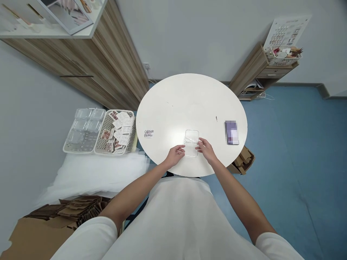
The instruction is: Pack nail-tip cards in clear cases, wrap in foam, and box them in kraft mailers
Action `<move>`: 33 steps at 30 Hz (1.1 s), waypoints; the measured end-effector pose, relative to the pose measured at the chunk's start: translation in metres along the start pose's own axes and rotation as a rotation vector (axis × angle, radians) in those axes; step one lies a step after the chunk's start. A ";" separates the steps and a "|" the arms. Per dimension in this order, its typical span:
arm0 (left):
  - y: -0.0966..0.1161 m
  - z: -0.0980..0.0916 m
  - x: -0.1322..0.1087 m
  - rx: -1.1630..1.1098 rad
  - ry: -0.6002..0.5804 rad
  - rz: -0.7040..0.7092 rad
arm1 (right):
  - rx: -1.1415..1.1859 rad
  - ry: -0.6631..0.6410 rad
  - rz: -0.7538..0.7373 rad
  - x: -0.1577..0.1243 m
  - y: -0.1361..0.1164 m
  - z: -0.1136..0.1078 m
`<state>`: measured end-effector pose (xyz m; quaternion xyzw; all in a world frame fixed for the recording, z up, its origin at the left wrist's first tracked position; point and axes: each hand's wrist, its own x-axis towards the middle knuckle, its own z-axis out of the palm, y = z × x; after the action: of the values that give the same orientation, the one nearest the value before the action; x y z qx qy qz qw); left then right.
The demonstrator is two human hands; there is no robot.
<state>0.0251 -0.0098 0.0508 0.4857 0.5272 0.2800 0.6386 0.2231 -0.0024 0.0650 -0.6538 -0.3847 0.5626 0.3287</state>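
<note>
A clear plastic box (191, 150) lies unfolded on the white round table (187, 94), its hinged lid lifted back on the far side. My left hand (175, 157) grips the near left edge between thumb and fingers. On the other side, my right hand (207, 150) holds the right edge close to the hinge. No contents can be made out inside the box. Left of my hands lies a small card (149, 134) with two rows of purplish pieces that look like press-on nails. A purple, pixelated flat item (231, 132) rests at the table's right.
Left of the table, one white basket (101, 148) holds printed cards and another (67, 147) holds clear boxes. White plastic sheets (100, 171) and folded cardboard (40, 234) lie below. A cardboard box (244, 160) stands under the table's right edge. Small dark bits (216, 118) dot the tabletop.
</note>
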 end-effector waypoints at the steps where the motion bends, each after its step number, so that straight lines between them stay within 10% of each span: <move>1: -0.002 0.000 0.001 -0.008 0.002 -0.007 | -0.041 0.015 -0.039 -0.005 0.004 0.000; 14: -0.032 0.014 0.019 0.247 0.087 -0.132 | -0.366 0.063 -0.099 -0.011 0.063 0.017; 33: -0.037 0.029 0.013 0.271 0.081 -0.225 | -0.278 0.050 0.023 -0.017 0.076 0.021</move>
<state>0.0506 -0.0214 0.0108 0.4934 0.6364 0.1526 0.5729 0.2117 -0.0547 0.0047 -0.7111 -0.4431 0.4912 0.2382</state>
